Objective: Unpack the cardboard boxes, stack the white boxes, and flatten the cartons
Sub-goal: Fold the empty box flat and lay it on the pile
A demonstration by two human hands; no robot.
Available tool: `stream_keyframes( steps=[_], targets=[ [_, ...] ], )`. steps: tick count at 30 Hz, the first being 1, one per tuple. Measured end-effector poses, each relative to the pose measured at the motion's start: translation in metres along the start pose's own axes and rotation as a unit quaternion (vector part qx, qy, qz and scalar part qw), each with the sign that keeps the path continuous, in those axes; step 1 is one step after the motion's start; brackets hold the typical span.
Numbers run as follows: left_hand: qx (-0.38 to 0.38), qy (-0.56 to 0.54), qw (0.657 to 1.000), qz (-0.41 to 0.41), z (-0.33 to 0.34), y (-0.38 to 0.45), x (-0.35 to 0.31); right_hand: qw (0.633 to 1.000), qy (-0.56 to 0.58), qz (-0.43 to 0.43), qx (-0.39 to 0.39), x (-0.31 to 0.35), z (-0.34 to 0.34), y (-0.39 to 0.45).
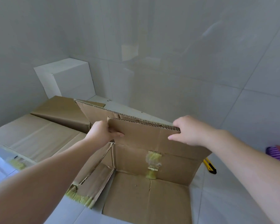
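Pale grey floor tiles (217, 199) are spreading under everything and running up into glossy tiled walls (168, 46). Nearest the camera, an opened brown carton (144, 159) is lying on the floor with its flaps splayed out, and strips of yellowed tape (153, 162) are clinging to its creased panel. Both bare forearms are reaching over it. The left hand (103, 131) is gripping the left end of the upright panel's corrugated top edge, thumb on the near face and fingers curled behind. The right hand (187, 131) is gripping the same edge at the right end, thumb lying along the near face. Just right of the carton, a yellow utility knife (209, 166) is lying on the tiles, and a purple striped object (276, 154) is showing at the right edge. Left of the carton, flattened cardboard (39, 135) is lying in layers. Farther back, in the corner, white boxes (66, 78) are sitting stacked against the wall.
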State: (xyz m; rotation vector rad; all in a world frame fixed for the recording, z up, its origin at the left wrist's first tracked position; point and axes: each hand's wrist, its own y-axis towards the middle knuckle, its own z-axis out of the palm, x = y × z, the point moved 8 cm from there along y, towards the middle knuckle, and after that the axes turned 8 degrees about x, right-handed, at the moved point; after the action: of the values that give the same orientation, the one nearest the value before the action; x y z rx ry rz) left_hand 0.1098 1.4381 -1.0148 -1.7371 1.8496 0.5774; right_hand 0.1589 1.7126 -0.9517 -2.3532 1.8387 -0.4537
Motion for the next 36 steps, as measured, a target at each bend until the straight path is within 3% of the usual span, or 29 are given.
stream_keyframes(
  steps=[4,6,10,13,17,19,23,26,29,33,36],
  targets=[
    [0.058,0.164,0.984,-0.025,0.000,-0.004,0.014,0.999,-0.041,0.024,-0.004,0.004,-0.004,0.005],
    [0.110,0.271,0.956,0.008,0.005,-0.012,0.019,0.999,-0.046,0.024,-0.012,0.008,-0.006,0.009],
    [0.188,0.337,0.919,0.084,0.018,-0.034,0.026,0.998,-0.032,-0.009,-0.053,0.026,-0.004,0.023],
    [0.276,0.388,0.869,0.133,0.034,-0.055,0.038,0.992,-0.081,-0.002,-0.097,0.029,-0.006,0.030],
    [0.324,0.486,0.807,0.090,0.032,-0.073,0.070,0.989,-0.086,0.018,-0.116,0.020,-0.005,0.036],
    [0.278,0.531,0.795,0.088,0.026,-0.076,0.074,0.990,-0.083,0.017,-0.110,0.019,-0.006,0.038],
    [0.095,0.432,0.890,0.106,-0.015,-0.067,0.051,0.989,-0.124,0.004,-0.081,0.026,-0.004,0.038],
    [-0.012,0.360,0.925,0.119,-0.052,-0.054,0.028,0.985,-0.157,0.004,-0.068,0.040,-0.003,0.033],
    [-0.093,0.312,0.921,0.214,-0.062,-0.055,-0.009,0.988,-0.133,-0.034,-0.075,0.072,-0.002,0.029],
    [-0.101,0.285,0.908,0.290,-0.038,-0.064,-0.040,0.975,-0.152,-0.118,-0.107,0.125,0.012,0.026],
    [-0.107,0.245,0.905,0.329,-0.028,-0.071,-0.052,0.968,-0.162,-0.135,-0.134,0.140,0.015,0.026]
  ],
)
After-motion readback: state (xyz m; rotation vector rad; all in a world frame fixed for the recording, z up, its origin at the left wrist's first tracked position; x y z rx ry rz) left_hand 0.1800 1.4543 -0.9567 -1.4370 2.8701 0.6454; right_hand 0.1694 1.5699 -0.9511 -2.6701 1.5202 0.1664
